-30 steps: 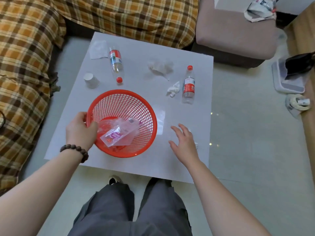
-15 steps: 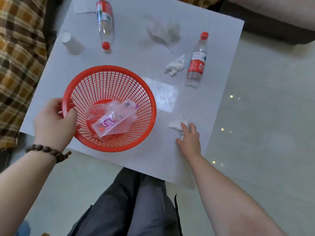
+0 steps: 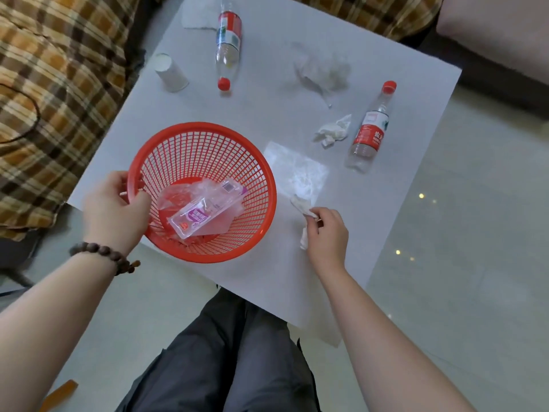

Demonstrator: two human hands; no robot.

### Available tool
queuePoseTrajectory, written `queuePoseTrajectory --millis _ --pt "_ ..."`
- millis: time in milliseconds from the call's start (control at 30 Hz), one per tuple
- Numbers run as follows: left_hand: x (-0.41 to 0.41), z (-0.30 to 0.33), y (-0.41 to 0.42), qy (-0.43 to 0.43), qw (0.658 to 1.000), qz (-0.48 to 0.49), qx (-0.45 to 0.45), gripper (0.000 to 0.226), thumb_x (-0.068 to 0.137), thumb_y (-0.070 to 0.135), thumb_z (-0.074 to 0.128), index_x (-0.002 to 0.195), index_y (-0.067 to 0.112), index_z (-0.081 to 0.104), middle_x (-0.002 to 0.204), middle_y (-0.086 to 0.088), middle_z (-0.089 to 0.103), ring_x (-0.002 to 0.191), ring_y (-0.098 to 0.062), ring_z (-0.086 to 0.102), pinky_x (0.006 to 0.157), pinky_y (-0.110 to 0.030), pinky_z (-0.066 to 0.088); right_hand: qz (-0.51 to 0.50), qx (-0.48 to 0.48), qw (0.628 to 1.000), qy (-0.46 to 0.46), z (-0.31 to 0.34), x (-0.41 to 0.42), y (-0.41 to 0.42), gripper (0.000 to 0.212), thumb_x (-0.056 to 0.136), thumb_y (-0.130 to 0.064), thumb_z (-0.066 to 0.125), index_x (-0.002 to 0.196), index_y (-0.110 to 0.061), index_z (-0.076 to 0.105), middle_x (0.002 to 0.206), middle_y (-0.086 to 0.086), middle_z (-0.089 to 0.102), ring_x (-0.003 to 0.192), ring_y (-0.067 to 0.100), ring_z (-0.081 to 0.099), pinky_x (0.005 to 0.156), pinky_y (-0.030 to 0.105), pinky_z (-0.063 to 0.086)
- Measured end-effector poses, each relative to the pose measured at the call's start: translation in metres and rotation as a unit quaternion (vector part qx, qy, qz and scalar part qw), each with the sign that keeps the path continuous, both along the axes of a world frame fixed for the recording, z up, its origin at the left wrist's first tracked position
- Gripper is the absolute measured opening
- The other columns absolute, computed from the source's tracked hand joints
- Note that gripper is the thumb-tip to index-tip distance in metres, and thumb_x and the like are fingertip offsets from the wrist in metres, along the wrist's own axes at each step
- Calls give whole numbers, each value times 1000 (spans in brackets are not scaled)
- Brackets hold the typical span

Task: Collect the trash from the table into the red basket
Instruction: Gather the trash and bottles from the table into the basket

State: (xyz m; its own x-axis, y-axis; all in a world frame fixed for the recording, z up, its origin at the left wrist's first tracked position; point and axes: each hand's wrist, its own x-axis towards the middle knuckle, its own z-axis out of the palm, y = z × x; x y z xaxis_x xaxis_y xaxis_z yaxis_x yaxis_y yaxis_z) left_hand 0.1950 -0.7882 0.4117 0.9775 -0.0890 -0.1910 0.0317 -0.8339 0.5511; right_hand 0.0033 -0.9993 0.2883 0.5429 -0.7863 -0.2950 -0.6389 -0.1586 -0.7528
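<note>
The red mesh basket (image 3: 205,150) stands at the near left of the white table (image 3: 267,93), with a clear plastic wrapper (image 3: 205,212) inside. My left hand (image 3: 116,209) grips the basket's left rim. My right hand (image 3: 326,236) is pinched on a crumpled white tissue (image 3: 301,205), lifted just right of the basket. On the table lie another crumpled tissue (image 3: 332,132), a clear plastic sheet (image 3: 297,168), a crumpled clear bag (image 3: 323,69), two red-capped bottles (image 3: 371,129) (image 3: 228,46), a paper cup (image 3: 170,72) and a white napkin (image 3: 196,16).
A plaid sofa (image 3: 44,84) borders the table on the left and behind. A grey stool (image 3: 499,28) sits at the far right. Glossy tiled floor (image 3: 475,233) lies to the right. My knees (image 3: 231,361) are at the table's near edge.
My right hand closed on the small tissue at the table's near right and lifted it toward the basket. The left hand kept its hold on the rim.
</note>
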Motion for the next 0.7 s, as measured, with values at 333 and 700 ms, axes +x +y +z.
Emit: queuePoseTrajectory --millis 333,700 --pt "-11 32 14 -22 997 14 -68 26 83 8 53 107 12 62 92 -6 67 79 -21 64 67 -35 53 191 -54 965 -169 124 96 58 11 90 -14 54 95 -15 64 93 -4 53 78 2 48 65 11 39" --pt "7 63 90 -59 990 96 -80 27 84 11 53 109 15 62 88 5 62 65 5 51 51 -8 32 352 -92 927 -94 161 162 126 50 85 -29 65 131 -19 49 125 6 45 112 19 45 89 25 39"
